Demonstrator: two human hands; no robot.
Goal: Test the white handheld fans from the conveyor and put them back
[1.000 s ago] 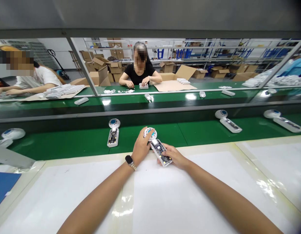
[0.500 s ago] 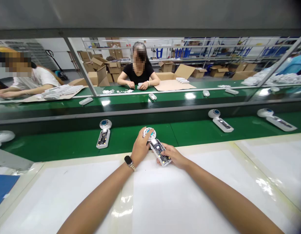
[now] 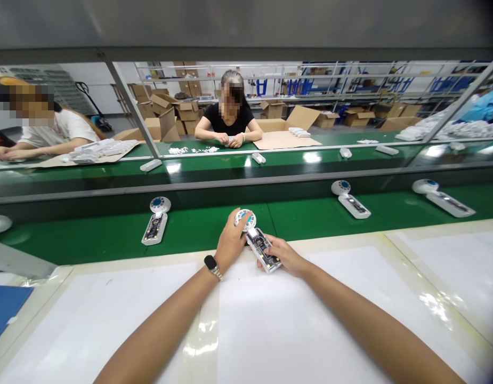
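**White handheld unit gripped at desk edge while belt units sit further left**

A white handheld unit [image 3: 257, 244] is held at the far edge of the white desk [image 3: 110, 320]. Its round blue-centred head is cupped by the left hand [image 3: 231, 241], and its body is gripped by the right hand [image 3: 280, 256]; neither hand has shifted. On the green conveyor belt [image 3: 90, 240], the nearest belt unit [image 3: 155, 221] is seen further left than before. Small white parts [image 3: 194, 150] lie before a person in a black shirt [image 3: 226, 121] across the line. Open cardboard boxes [image 3: 166, 125] stand beyond, their contents not visible. The unit's inner parts are partly hidden by fingers.
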